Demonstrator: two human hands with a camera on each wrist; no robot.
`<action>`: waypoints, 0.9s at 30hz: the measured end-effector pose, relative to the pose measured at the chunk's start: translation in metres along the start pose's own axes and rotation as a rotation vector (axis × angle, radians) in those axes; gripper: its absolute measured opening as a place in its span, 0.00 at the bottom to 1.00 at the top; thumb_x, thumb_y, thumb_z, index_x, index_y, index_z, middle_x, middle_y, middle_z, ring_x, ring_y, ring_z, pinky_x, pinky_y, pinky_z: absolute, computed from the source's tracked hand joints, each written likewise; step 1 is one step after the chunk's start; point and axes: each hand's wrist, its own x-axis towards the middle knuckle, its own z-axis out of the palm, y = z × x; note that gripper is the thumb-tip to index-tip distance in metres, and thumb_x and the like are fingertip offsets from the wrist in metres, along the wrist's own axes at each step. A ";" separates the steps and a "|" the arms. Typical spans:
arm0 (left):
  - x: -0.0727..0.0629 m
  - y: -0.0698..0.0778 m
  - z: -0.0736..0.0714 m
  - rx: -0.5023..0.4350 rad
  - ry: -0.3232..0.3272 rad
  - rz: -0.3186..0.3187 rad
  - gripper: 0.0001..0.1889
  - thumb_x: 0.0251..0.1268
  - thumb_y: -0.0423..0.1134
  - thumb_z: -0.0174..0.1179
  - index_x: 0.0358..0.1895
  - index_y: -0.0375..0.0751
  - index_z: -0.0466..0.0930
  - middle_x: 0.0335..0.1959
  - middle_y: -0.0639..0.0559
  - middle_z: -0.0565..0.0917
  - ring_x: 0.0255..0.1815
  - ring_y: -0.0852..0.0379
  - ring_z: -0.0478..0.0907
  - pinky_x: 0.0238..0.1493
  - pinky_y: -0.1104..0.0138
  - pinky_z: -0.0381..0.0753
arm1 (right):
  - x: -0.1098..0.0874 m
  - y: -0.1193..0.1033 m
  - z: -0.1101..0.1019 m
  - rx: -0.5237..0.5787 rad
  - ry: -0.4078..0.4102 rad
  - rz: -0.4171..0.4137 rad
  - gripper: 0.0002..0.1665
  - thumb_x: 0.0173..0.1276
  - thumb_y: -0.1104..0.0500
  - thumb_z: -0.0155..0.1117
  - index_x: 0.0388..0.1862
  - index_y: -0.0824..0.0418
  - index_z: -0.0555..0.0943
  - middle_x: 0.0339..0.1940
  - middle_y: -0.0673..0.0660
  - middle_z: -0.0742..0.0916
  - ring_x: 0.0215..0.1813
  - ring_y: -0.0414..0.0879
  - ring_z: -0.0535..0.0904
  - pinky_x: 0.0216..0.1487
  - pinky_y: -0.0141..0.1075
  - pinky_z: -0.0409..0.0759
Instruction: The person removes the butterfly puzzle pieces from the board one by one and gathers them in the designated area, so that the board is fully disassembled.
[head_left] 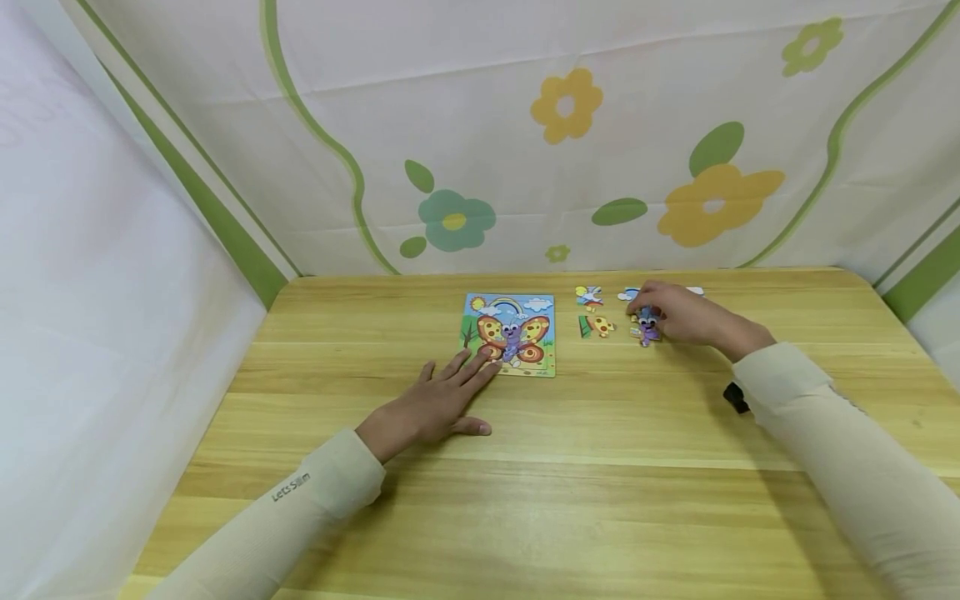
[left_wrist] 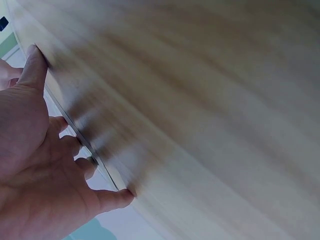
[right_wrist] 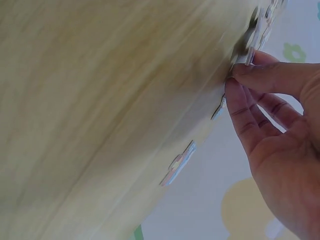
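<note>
A square butterfly jigsaw puzzle board (head_left: 546,310) lies on the wooden table. On its lower left edge rest the fingertips of my left hand (head_left: 438,407), fingers spread and thumb on the table. To the right of the board, my right hand (head_left: 686,315) pinches a puzzle piece with thumb and fingers, close over the table. The purple butterfly-body piece (head_left: 648,327) shows just below these fingertips. In the right wrist view a tilted piece (right_wrist: 256,37) stands by the thumb; the fingers partly hide what they pinch.
Between board and right hand lie a bird piece (head_left: 590,295) and a yellow-wing piece (head_left: 600,325). A rainbow piece (head_left: 628,293) and a cloud piece (head_left: 696,291) lie behind the right hand. The flower-printed cloth wall (head_left: 510,125) rises at the table's back edge.
</note>
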 end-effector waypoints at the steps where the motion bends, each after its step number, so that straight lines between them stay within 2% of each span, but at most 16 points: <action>1: 0.000 0.000 0.000 -0.001 0.000 0.000 0.48 0.75 0.64 0.56 0.88 0.53 0.41 0.89 0.49 0.39 0.89 0.39 0.37 0.79 0.29 0.47 | 0.000 0.000 0.000 -0.006 -0.002 -0.002 0.30 0.57 0.85 0.56 0.56 0.69 0.86 0.51 0.64 0.84 0.42 0.51 0.77 0.40 0.41 0.75; 11: -0.001 0.000 0.000 -0.007 0.005 0.003 0.48 0.75 0.63 0.56 0.88 0.52 0.42 0.89 0.48 0.40 0.89 0.39 0.37 0.79 0.28 0.47 | 0.001 -0.004 -0.003 -0.031 -0.015 0.008 0.26 0.60 0.84 0.60 0.55 0.69 0.86 0.49 0.63 0.85 0.41 0.51 0.78 0.41 0.44 0.78; 27: 0.000 0.000 0.000 -0.006 -0.007 -0.001 0.48 0.75 0.64 0.55 0.88 0.53 0.40 0.89 0.49 0.38 0.89 0.40 0.36 0.80 0.29 0.46 | 0.000 -0.001 -0.004 -0.005 -0.033 0.015 0.30 0.58 0.86 0.54 0.55 0.69 0.86 0.51 0.64 0.85 0.44 0.51 0.81 0.40 0.43 0.80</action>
